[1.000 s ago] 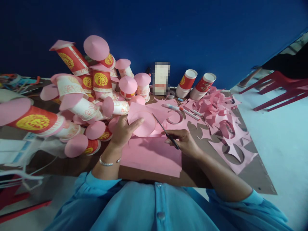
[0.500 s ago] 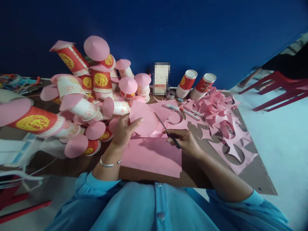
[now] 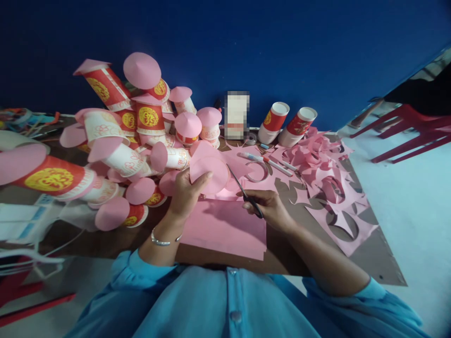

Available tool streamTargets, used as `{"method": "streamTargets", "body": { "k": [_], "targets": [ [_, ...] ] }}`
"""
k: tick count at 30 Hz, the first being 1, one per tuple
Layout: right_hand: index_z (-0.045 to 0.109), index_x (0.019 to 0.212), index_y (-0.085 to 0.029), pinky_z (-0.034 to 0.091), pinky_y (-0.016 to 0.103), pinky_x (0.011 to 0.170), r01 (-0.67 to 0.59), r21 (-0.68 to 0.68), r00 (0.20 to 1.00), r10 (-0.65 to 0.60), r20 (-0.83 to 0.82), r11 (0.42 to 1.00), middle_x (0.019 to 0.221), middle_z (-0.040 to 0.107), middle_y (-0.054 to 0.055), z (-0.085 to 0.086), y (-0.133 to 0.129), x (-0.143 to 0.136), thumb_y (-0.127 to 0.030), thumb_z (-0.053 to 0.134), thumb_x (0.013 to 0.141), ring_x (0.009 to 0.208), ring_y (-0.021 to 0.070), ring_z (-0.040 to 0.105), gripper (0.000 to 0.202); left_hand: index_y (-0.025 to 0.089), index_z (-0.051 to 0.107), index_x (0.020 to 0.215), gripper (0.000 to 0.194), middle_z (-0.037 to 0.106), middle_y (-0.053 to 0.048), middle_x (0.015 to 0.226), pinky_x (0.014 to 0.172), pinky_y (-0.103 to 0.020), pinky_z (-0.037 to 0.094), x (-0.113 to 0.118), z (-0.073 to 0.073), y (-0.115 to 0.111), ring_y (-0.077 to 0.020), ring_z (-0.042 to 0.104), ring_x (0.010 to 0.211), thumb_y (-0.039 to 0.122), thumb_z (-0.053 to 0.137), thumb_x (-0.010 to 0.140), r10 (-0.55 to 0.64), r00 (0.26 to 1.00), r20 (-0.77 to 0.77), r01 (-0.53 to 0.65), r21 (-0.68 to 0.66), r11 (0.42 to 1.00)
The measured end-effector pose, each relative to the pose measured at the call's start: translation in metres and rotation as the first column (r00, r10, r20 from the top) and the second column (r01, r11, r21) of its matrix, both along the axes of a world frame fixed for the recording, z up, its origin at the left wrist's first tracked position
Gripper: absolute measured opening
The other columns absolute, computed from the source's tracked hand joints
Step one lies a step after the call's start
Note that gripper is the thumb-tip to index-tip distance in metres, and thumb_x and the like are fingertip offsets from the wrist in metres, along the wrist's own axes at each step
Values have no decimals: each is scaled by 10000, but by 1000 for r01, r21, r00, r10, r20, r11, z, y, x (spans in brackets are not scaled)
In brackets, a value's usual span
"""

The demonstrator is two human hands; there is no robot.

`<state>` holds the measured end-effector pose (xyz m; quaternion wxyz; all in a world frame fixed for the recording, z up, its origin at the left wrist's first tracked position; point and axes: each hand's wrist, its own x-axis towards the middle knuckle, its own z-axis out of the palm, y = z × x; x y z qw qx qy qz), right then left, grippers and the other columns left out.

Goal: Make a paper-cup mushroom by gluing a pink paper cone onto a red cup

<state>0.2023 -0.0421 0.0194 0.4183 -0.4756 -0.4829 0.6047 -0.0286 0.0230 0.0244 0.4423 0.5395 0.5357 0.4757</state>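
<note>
Pinched between the thumb and fingers of my left hand (image 3: 188, 190) is a piece of pink paper (image 3: 210, 172) with a round outline on it. My right hand (image 3: 269, 206) is closed round the black handles of a pair of scissors (image 3: 239, 185). The blades point up and left, alongside the right edge of the held paper. Below both hands, pink sheets (image 3: 225, 230) lie stacked on the brown table (image 3: 285, 256). A roll of tape (image 3: 256, 172) and pens (image 3: 280, 166) lie beyond my right hand.
Paper cups with pink cone tops (image 3: 148, 117) are piled at the left. Two stacks of cups (image 3: 274, 123) stand by the blue wall (image 3: 211, 47). Pink paper scraps (image 3: 327, 173) cover the table's right side. A red stool (image 3: 408, 129) is at the far right.
My left hand has shifted slightly right, and the held paper has turned a little. The scissors have moved slightly, still in my right hand.
</note>
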Motion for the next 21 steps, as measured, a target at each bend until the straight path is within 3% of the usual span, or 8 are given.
{"method": "streamTargets", "body": {
  "k": [4,9,21],
  "targets": [
    [789,985,-121,378,234,519,12,-16,999,-12,-32,1000,598,502,-45,-5,0,-1,-499,894,699,558,79,411,486,186,681,775,295,679,7,671,598,-278,555,0,1,0,-179,648,636,457,796,781,-16,1000,-8,16,3,1000],
    [801,1000,-122,384,237,530,15,-26,1000,-15,-26,1000,607,510,-43,-7,-1,-1,-495,895,694,567,79,415,492,168,714,845,293,729,-29,786,710,-294,570,-2,0,2,-217,686,774,430,814,762,-41,999,-3,41,28,999],
    [810,1016,-109,395,250,538,-3,18,999,3,35,1000,608,498,-36,-2,-1,1,-532,871,728,565,80,390,516,170,672,751,290,689,1,711,670,-284,540,0,14,1,-179,629,689,426,808,733,-43,998,-46,45,40,998]
  ]
}}
